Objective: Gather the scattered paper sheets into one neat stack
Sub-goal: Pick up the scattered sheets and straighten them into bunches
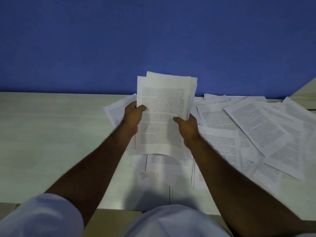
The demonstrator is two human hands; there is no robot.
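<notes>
Head camera: A person at a pale table (pixel 51 134) holds a partial bundle of printed sheets (pixel 164 115) upright above the tabletop, against a blue wall (pixel 153 40). The left hand (pixel 132 117) grips the bundle's left edge, thumb across the front page; the right hand (pixel 187 124) grips its right edge lower down, thumb likewise on the print. The hands sit apart, one on each side of the paper, both clamped on it.

The job looks about partway done. Several pages are gathered, but their top edges are staggered and fanned, so the bundle is not yet squared. Many loose sheets (pixel 259 127) lie overlapping at odd angles across the right side of the table, reaching toward its right edge. More pages (pixel 169 161) lie flat directly beneath the held bundle, and one sheet (pixel 114 112) pokes out behind the left hand.

By this view, what remains is collecting the spread on the right, picking up the pages underneath, then tapping the whole lot even.

Little obstructs the work: the overlapping sheets may slide or snag as they are lifted, and both hands are occupied. White sleeves (pixel 42 218) and the person's clothing fill the bottom of the frame. The picture is slightly blurred, so the page count cannot be told.
</notes>
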